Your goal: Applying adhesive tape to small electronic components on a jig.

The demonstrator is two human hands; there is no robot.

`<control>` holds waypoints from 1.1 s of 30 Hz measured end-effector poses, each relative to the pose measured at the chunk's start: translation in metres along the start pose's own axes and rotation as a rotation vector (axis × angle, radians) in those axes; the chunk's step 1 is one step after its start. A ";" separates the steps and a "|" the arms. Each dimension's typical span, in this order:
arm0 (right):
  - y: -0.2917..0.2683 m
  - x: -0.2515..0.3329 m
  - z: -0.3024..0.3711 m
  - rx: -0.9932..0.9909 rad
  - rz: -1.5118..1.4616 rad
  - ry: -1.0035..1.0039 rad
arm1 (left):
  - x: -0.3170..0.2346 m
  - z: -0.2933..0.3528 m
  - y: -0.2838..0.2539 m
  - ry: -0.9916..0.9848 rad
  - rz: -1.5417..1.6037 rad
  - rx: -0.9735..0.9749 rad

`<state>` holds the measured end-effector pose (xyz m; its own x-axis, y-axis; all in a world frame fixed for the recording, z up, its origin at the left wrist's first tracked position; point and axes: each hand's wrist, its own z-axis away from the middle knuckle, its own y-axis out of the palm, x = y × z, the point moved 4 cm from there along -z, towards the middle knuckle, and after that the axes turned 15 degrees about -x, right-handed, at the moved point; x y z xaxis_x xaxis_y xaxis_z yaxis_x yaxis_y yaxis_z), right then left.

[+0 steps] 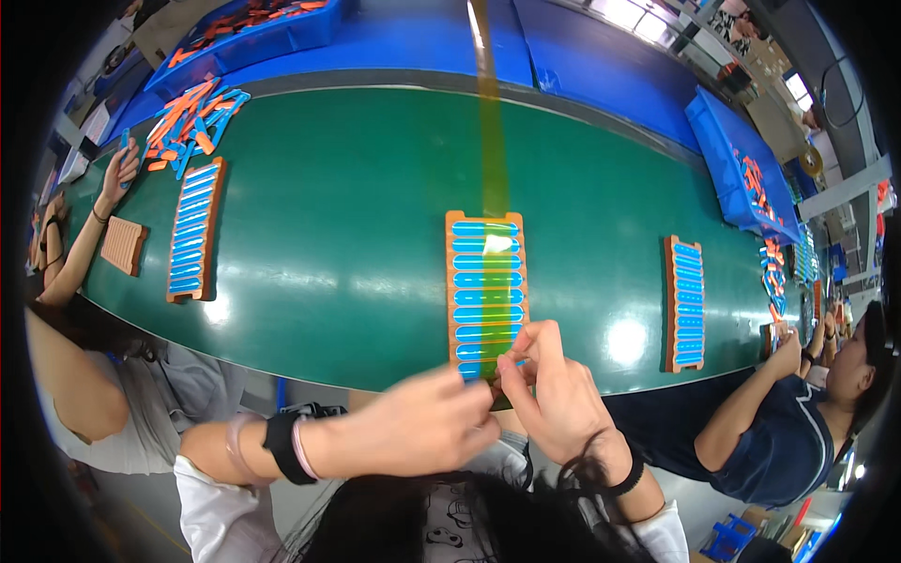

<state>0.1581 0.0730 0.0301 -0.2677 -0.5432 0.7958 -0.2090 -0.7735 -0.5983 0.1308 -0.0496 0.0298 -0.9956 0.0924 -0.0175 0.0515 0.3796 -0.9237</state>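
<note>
An orange ridged tray [452,281] lies lengthwise in front of me, with several blue rounded strips [465,297] side by side across it. A long band of translucent yellow tape [494,169] comes from the top of the view and runs down over the middle of the strips. At the tray's near end, my right hand [563,399] pinches the tape's edge between thumb and forefinger. Close beside it, my left hand [427,422] is closed and slightly blurred; its fingertips are hidden, so I cannot tell what they hold.
Filled orange trays stand left [197,230] and right [685,305] on the green table [338,206]. A loose blue and orange pile [192,127] lies far left. Blue bins stand at the back left [272,47] and right [732,169]. Co-workers' arms [94,230] reach in from both sides.
</note>
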 end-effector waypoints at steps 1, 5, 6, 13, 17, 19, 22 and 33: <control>0.001 0.001 -0.001 -0.016 0.051 -0.034 | 0.017 -0.003 -0.001 -0.163 0.246 0.108; 0.000 0.007 0.002 -0.063 0.106 -0.049 | 0.132 -0.023 -0.006 -0.874 0.605 -0.710; 0.000 0.010 0.003 -0.047 0.105 -0.036 | 0.153 -0.030 0.000 -1.086 0.730 -0.724; 0.003 0.019 0.000 -0.020 0.122 -0.053 | 0.217 -0.045 0.059 -1.320 1.471 -0.576; 0.003 0.025 -0.025 -0.052 0.193 -0.180 | 0.205 -0.047 0.065 -1.231 1.169 -0.687; 0.004 0.024 -0.055 -0.141 0.222 -0.224 | 0.202 -0.049 0.060 -1.202 1.106 -0.732; 0.007 0.029 -0.108 -0.269 0.265 -0.328 | 0.198 -0.048 0.074 -1.187 1.083 -0.717; -0.036 0.015 -0.083 -0.306 0.139 -0.121 | 0.190 -0.046 0.053 -1.056 0.126 -0.341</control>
<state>0.0836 0.1200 0.0559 -0.2038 -0.6853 0.6991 -0.4550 -0.5660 -0.6875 -0.0520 0.0303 -0.0048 -0.5404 -0.6188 -0.5701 0.0143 0.6707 -0.7416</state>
